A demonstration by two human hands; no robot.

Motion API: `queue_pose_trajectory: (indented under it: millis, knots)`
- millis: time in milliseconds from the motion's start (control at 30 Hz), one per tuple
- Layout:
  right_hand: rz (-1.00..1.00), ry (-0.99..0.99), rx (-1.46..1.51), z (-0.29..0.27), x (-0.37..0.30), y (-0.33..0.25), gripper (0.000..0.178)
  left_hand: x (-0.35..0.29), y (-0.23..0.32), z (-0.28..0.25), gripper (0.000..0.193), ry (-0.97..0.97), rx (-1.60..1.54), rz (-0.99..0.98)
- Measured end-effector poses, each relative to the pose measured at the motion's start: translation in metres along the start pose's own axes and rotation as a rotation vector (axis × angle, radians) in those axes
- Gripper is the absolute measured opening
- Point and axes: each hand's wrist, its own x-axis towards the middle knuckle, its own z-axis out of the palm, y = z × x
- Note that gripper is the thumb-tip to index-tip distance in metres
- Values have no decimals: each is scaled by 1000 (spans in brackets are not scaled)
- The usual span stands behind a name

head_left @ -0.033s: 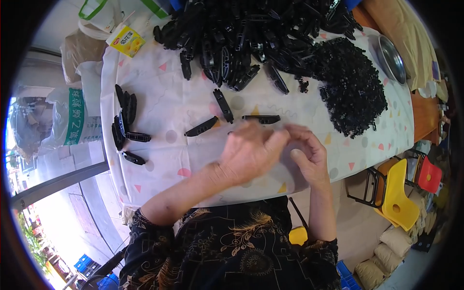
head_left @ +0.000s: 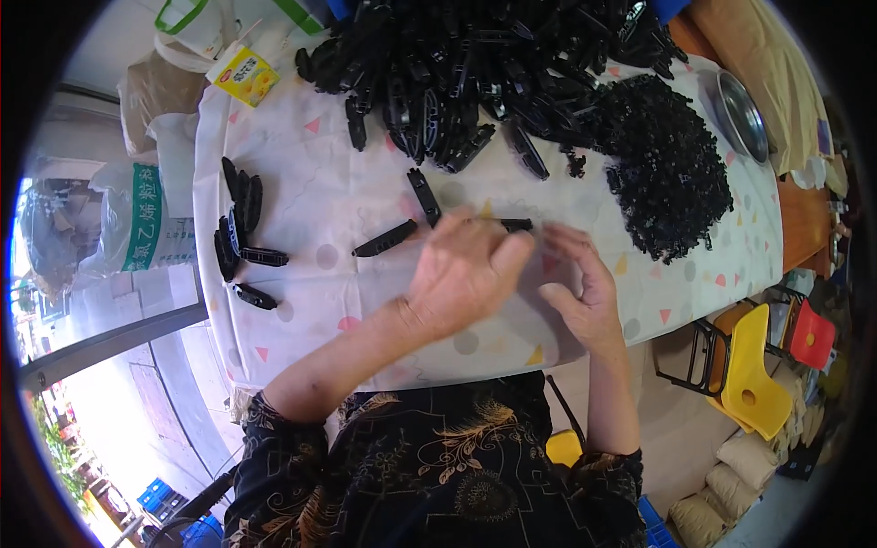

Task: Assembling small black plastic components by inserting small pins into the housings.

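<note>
My left hand (head_left: 468, 276) is over the middle of the patterned tablecloth (head_left: 320, 320), back upward. Its fingers are smeared by motion and partly hidden, so I cannot tell whether they hold anything. To its right, my right hand (head_left: 586, 297) has its thumb and fingers apart, with nothing visible between them. Just beyond the hands lies a long black plastic part (head_left: 517, 225), partly covered by the left hand. Two similar black parts lie close by: an upright one (head_left: 424, 196) and a slanted one (head_left: 385, 238).
A big heap of long black parts (head_left: 457, 82) covers the far side. Right of it lies a mound of small black pieces (head_left: 671, 173), near a metal bowl (head_left: 742, 114). Several black parts (head_left: 245, 205) sit at left. A yellow carton (head_left: 245, 75) stands far left; a yellow chair (head_left: 754, 374) at right.
My left hand has shifted slightly left, away from the right hand, and the gap between them is wider. The right hand's fingers and thumb have spread further apart.
</note>
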Motion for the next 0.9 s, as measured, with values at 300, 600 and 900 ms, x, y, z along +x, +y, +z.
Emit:
queue_pose_trajectory:
  millis: [300,600,900]
  knots:
    - [-482,-304,-926,77,52,15,79,-46,-72,-16,9,433,454,70]
    - [-645,-412,-852,191,103,17,92,-124,-132,-84,43,422,550,-146]
    - [-803,-526,-797,294,166,22,94,-169,-197,-140,45,382,531,-385]
